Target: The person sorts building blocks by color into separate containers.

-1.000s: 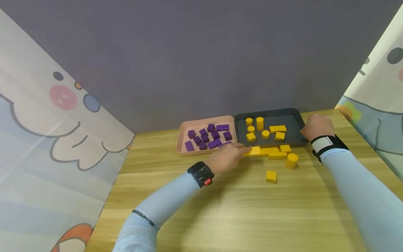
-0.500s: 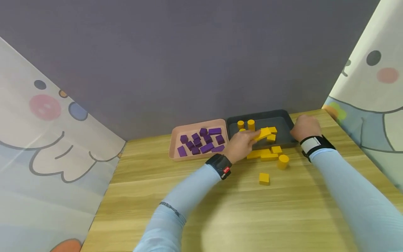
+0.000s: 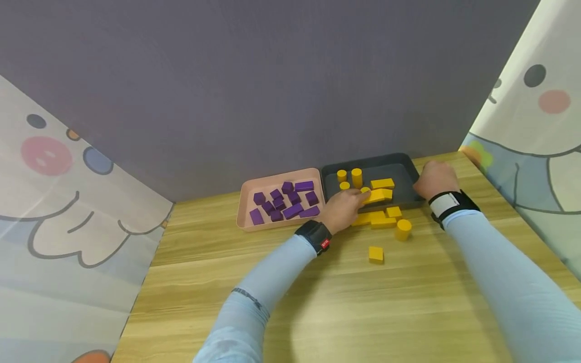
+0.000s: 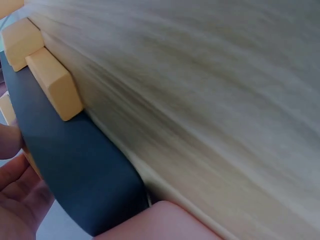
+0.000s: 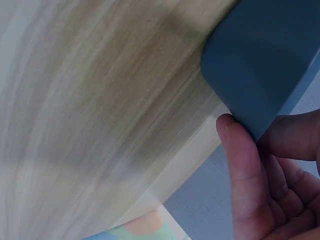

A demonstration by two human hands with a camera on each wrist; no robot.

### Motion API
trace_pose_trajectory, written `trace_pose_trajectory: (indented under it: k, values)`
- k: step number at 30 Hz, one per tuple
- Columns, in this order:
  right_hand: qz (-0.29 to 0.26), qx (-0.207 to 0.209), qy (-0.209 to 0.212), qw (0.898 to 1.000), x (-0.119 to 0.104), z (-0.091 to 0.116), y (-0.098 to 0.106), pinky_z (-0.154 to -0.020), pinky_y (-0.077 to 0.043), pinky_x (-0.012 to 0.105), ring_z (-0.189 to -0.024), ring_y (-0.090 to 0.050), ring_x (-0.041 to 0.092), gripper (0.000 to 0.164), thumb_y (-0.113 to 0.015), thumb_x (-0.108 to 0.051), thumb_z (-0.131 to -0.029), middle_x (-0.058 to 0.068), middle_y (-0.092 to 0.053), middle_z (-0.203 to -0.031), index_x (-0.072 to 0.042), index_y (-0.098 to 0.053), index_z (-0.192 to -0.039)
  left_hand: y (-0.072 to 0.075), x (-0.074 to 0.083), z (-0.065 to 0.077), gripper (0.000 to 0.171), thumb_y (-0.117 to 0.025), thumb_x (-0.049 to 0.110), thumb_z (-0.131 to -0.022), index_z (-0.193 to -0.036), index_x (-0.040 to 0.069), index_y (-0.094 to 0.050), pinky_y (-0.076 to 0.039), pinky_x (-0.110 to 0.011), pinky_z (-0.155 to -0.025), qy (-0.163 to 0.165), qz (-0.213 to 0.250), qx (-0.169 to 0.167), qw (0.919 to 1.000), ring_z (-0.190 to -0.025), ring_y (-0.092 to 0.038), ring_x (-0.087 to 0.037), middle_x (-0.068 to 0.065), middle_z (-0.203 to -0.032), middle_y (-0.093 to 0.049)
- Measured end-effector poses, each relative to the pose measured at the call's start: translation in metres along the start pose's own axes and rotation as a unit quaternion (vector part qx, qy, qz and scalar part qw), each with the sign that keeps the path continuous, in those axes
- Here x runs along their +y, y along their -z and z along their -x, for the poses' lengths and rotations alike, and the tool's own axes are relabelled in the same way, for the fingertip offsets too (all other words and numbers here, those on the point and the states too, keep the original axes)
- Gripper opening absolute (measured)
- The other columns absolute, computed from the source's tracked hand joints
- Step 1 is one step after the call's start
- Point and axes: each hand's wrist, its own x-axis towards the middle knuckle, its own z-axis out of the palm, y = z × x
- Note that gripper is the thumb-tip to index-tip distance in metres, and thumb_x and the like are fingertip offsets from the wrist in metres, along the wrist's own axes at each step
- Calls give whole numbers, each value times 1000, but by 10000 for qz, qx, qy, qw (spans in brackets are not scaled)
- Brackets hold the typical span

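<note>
At the front side of the dark grey tray (image 3: 403, 174), my left hand (image 3: 339, 210) pinches a yellow rectangular block (image 3: 375, 196) low inside it. My right hand (image 3: 437, 180) grips the tray's right end; in the right wrist view the thumb and index finger (image 5: 245, 172) pinch the wall. Inside the tray are yellow cylinders (image 3: 357, 176) and a flat yellow bar (image 3: 383, 184), partly hidden by the left hand. Just outside its front wall lie yellow bars (image 3: 383, 223) and a small yellow block (image 3: 393, 212). A yellow cylinder (image 3: 403, 230) stands nearby.
A pink tray (image 3: 243, 212) of purple blocks (image 3: 293, 210) sits against the grey tray's left side. One yellow square block (image 3: 375, 255) lies apart, nearer the front of the wooden table (image 3: 363, 312). A grey wall (image 3: 272, 91) rises behind both trays.
My left hand has carried the yellow rectangular block from the table in front of the grey tray over its front wall and down inside. My right hand keeps its grip on the tray.
</note>
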Motion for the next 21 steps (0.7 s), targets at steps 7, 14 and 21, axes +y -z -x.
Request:
trace_pose_trajectory:
  k: [7, 14, 21]
  values:
    - [94, 27, 8, 10000, -2, 0, -1, -64, -53, 56, -73, -62, 48, 25, -70, -11, -82, 21, -62, -65, 11, -64, -71, 0, 1, 1, 56, -68, 8, -99, -152, 21, -55, -59, -22, -97, 118, -103, -205, 9997, -110, -71, -11, -1, -135, -71]
    - [144, 4, 26, 9999, -2, 0, -1, -61, -52, 54, -69, -61, 45, 25, -70, -11, -82, 20, -60, -63, 10, -63, -69, -4, 1, 3, 47, -63, 11, -103, -148, 23, -60, -56, -27, -106, 290, -87, -396, 9988, -126, -68, -12, 5, -143, -68]
    - [155, -50, -26, 9999, -3, 0, 2, -58, -50, 49, -67, -59, 42, 26, -71, -12, -82, 18, -58, -62, 8, -62, -67, 10, -9, 12, 42, -61, 10, -103, -145, 17, -62, -54, -27, -107, 61, -9, -13, 10000, -133, -64, -16, -1, -147, -65]
